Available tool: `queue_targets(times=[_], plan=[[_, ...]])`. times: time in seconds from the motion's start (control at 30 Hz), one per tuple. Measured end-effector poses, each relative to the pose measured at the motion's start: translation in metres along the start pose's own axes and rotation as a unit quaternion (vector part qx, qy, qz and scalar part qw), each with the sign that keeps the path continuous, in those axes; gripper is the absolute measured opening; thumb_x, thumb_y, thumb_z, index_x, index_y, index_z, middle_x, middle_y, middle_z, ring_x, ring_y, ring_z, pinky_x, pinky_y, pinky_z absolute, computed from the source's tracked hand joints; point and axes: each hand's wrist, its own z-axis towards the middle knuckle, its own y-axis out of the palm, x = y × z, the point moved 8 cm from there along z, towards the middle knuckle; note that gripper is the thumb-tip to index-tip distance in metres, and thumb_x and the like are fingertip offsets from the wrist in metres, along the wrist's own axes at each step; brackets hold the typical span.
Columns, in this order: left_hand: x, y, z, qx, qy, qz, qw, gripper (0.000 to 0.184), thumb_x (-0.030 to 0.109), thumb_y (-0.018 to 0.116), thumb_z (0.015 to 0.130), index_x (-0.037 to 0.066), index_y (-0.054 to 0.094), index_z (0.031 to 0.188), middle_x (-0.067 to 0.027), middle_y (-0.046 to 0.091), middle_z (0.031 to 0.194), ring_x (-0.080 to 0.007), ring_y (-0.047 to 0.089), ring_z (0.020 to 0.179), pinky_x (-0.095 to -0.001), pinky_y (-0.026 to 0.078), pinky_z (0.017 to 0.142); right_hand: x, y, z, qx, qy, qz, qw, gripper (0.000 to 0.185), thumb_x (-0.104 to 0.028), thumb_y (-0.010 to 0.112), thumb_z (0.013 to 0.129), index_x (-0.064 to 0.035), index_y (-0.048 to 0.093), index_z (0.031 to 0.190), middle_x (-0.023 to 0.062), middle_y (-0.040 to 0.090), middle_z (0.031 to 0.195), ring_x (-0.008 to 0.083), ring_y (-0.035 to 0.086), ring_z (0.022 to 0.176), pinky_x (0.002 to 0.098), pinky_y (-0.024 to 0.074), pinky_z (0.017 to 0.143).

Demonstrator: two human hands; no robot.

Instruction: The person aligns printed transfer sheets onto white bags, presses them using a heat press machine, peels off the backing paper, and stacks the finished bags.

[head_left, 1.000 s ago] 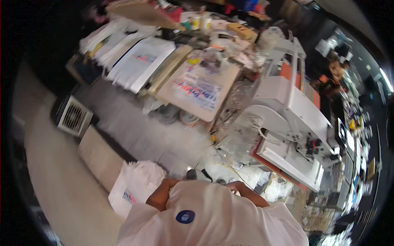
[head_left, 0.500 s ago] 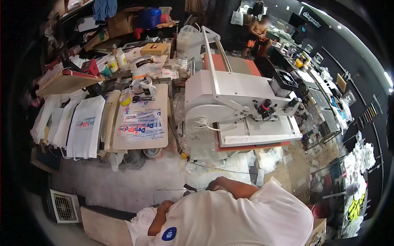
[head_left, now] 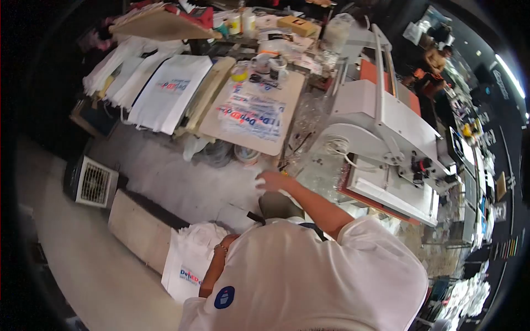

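Observation:
My right hand [head_left: 273,181] is raised in front of my body above the grey floor, fingers apart, nothing in it. My left hand [head_left: 229,240] is low at my side beside a pile of white printed bags [head_left: 187,278]; its fingers are mostly hidden by my shirt. That pile lies on the end of a long board [head_left: 141,229]. Ahead, a pale board [head_left: 259,129] carries printed transfer sheets [head_left: 251,115], a yellow tape roll and mugs [head_left: 277,68]. More white printed bags [head_left: 171,91] hang over the table to its left.
A large white heat press [head_left: 381,118] stands at the right, its lower plate jutting toward me. A box fan [head_left: 95,182] sits on the floor at the left. A person [head_left: 434,60] sits in the far right background. Plastic wrap [head_left: 312,124] lies between table and press.
My right hand has come up and forward from near my waist. The view swung right, then back left. My left hand stays low near the white bags.

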Motion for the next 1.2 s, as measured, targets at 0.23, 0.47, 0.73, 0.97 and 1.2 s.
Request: queue_targets(times=[0.23,0.47,0.73,0.97,1.2], plan=[[-0.01,-0.022,-0.031,0.08,-0.074,0.16,0.981,0.046,0.043,0.063,0.09,0.009,0.068,0.121,-0.0108,0.071,0.103,-0.0211,0.066,0.096,-0.0322,0.052,0.087,-0.039,-0.108,0.098,0.16,0.022,-0.122,0.979,0.049,-0.035,0.075,0.076,-0.0088,0.068,0.116,0.0219,0.059,0.123,0.0387,0.058,0.112,0.0479,0.0475,0.096],[0.011,-0.064,-0.026,0.104,-0.096,0.167,0.976,0.047,0.042,0.063,0.091,0.008,0.067,0.123,-0.0109,0.071,0.102,-0.0212,0.065,0.097,-0.0325,0.052,0.087,-0.021,-0.153,0.165,0.266,0.047,-0.234,0.934,0.077,-0.046,0.081,0.066,-0.015,0.058,0.132,0.0253,0.044,0.142,0.0468,0.041,0.132,0.0588,0.0345,0.106],[0.071,-0.142,-0.002,0.096,-0.093,0.19,0.973,0.048,0.041,0.063,0.091,0.008,0.065,0.125,-0.0111,0.071,0.102,-0.0212,0.065,0.097,-0.0328,0.052,0.087,0.039,-0.159,0.199,0.159,0.138,-0.192,0.958,0.124,-0.072,0.082,0.048,-0.0285,0.033,0.153,0.0243,0.015,0.16,0.0509,0.01,0.146,0.0735,0.0087,0.11],[0.224,-0.198,0.016,0.105,-0.1,0.196,0.97,0.047,0.034,0.063,0.093,0.007,0.061,0.131,-0.0117,0.07,0.105,-0.0206,0.065,0.101,-0.0328,0.052,0.089,0.037,-0.157,0.197,0.189,0.088,-0.184,0.961,0.12,-0.069,0.083,0.049,-0.0317,0.035,0.152,0.0201,0.021,0.16,0.046,0.012,0.148,0.0699,0.0084,0.113],[0.517,-0.211,0.009,-0.009,0.14,0.037,0.989,0.047,0.015,0.059,0.099,0.005,0.045,0.143,-0.0105,0.066,0.118,-0.0164,0.064,0.102,-0.0316,0.054,0.088,0.041,-0.16,0.201,0.142,0.125,-0.2,0.961,0.121,-0.073,0.082,0.048,-0.0313,0.035,0.152,0.0204,0.019,0.16,0.0466,0.01,0.148,0.0699,0.0077,0.112]])
